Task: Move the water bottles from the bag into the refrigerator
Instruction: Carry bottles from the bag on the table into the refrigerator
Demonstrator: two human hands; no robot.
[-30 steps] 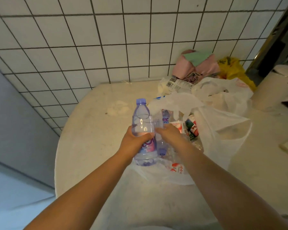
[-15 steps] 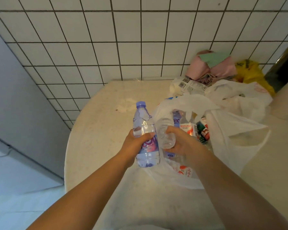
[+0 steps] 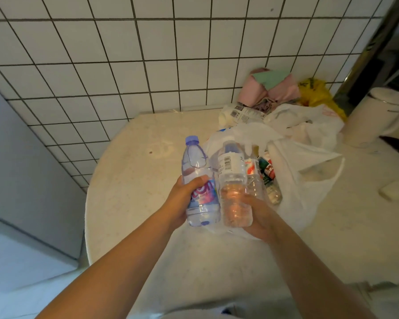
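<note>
Two bare forearms are seen reaching up from the bottom of the view over a pale stone counter (image 3: 129,180) set against a white tiled wall (image 3: 124,54). The left hand (image 3: 186,201), just left of centre, is curled round the labelled middle of a blue-capped water bottle (image 3: 197,180), which is held upright with its cap toward 12 o'clock. The right hand (image 3: 259,218), at about 4 o'clock from centre, is wrapped round the lower part of a clear water bottle (image 3: 234,183), held upright as well; its fingers are hidden behind the bottle. The two bottles are held side by side, touching or nearly so; which cannot be told.

Directly behind them, toward 2 o'clock, a white plastic bag (image 3: 309,171) is spread open on the counter. Inside it more bottles (image 3: 260,178) with red and green labels are seen lying close together.

Farther back at 1 o'clock, against the wall, a second crumpled white bag (image 3: 313,125), a pink bundle (image 3: 270,88) and a yellow bag (image 3: 318,93) are piled. A cream-coloured lidded container (image 3: 373,113) is seen at 3 o'clock, at the right edge. A grey panel (image 3: 21,157) is visible at 9 o'clock, to the left of the counter.
</note>
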